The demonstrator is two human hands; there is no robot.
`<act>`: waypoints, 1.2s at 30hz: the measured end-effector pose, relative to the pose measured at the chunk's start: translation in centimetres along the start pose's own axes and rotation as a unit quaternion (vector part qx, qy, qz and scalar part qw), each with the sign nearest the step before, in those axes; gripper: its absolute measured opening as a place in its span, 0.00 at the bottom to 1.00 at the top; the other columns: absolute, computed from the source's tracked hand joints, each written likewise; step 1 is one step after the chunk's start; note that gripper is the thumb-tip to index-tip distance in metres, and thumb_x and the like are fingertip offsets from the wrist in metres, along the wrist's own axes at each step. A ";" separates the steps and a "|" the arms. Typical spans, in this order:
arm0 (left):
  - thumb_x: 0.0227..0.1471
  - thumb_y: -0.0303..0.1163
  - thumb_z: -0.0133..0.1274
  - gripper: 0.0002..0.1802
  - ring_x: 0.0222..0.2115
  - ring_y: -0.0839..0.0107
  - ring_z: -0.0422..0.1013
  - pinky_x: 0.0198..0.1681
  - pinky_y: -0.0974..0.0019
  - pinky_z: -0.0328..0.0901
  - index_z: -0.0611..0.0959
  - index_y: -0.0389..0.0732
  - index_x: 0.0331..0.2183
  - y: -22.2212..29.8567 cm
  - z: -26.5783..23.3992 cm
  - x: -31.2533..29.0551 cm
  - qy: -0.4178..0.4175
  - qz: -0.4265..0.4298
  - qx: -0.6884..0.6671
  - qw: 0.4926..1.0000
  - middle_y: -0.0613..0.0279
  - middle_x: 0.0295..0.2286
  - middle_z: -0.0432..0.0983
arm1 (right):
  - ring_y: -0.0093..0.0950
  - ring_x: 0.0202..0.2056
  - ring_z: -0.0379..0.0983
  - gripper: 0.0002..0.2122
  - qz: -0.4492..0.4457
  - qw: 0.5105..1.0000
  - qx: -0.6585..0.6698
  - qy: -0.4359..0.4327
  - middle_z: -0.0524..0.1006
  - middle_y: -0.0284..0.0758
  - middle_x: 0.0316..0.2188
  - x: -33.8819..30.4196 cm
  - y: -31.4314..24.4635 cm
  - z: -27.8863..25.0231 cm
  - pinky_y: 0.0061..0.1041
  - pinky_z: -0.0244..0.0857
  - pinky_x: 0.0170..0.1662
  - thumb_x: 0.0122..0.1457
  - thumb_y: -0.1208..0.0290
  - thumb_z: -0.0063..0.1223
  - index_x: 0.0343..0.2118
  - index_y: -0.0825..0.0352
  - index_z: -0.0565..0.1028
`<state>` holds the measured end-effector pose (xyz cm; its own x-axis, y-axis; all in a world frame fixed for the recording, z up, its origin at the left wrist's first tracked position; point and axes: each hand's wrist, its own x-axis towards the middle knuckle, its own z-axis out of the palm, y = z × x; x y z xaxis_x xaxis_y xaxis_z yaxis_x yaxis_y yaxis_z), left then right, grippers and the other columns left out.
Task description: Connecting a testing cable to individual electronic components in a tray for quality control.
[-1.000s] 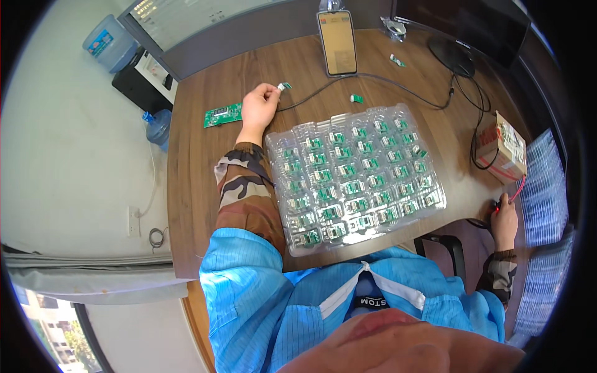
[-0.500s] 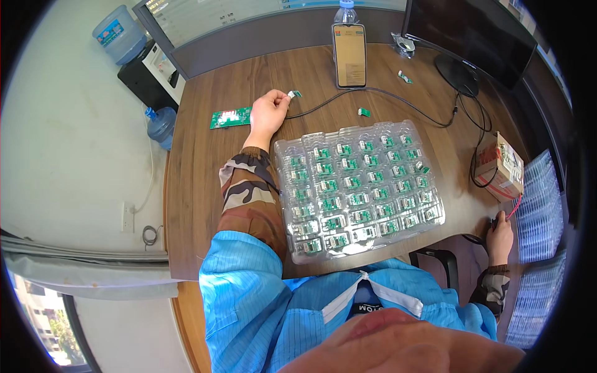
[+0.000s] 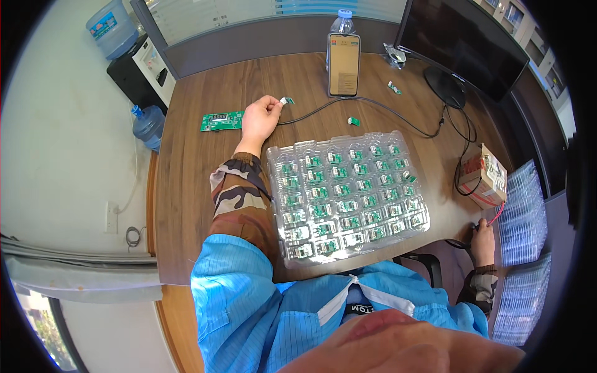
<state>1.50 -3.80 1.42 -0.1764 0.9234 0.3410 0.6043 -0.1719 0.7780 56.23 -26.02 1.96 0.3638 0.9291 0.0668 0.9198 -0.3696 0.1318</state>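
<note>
One small circuit board (image 3: 288, 101) is pinched by its white end between the left hand's (image 3: 260, 123) fingers, near the far side of the wooden desk (image 3: 193, 186); whether it touches the desk cannot be told. A long green board (image 3: 222, 121) lies just left of that hand, its right end hidden. From behind the hand a black cable (image 3: 385, 102) runs rightward, passing in front of a propped phone (image 3: 344, 65). Nearer the person's body sits a clear plastic tray (image 3: 306, 148) with rows of small circuit boards in its pockets. Two loose boards (image 3: 354, 121) lie beyond the tray, well apart. Low at the right, the right hand (image 3: 482, 245) has its fingers closed on a small dark thing (image 3: 476, 226), mostly hidden, beside a red wire (image 3: 497, 214) below a cardboard box (image 3: 488, 177).
</note>
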 end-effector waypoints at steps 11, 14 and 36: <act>0.43 0.33 0.50 0.07 0.14 0.74 0.61 0.19 0.72 0.57 0.77 0.41 0.22 -1.5 0.4 0.2 0.020 0.014 -0.001 1.000 0.70 0.15 0.69 | 0.34 0.22 0.66 0.08 -0.213 0.964 0.027 0.157 0.71 0.39 0.23 3.9 -13.8 -15.7 0.26 0.61 0.26 0.48 0.73 0.47 0.32 0.69 0.70; 0.43 0.33 0.50 0.07 0.14 0.75 0.61 0.18 0.72 0.56 0.77 0.41 0.22 -1.8 0.1 -0.1 0.023 0.012 -0.002 1.000 0.70 0.15 0.69 | 0.33 0.31 0.68 0.07 -0.401 0.871 0.179 0.221 0.71 0.35 0.33 8.3 -21.1 -16.1 0.23 0.62 0.34 0.48 0.76 0.46 0.32 0.68 0.69; 0.43 0.29 0.50 0.05 0.14 0.77 0.60 0.19 0.75 0.56 0.77 0.39 0.22 -0.6 0.3 0.0 0.021 -0.008 -0.024 0.999 0.69 0.15 0.69 | 0.30 0.50 0.56 0.10 -0.537 0.752 0.103 0.367 0.63 0.30 0.48 20.4 -35.7 -9.5 0.29 0.51 0.51 0.51 0.65 0.45 0.34 0.64 0.66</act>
<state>1.41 -3.56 0.80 -0.2186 0.9112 0.3492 0.5639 -0.1741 0.8073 29.46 6.03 8.02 -0.7151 0.4043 0.5702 0.6561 0.6695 0.3482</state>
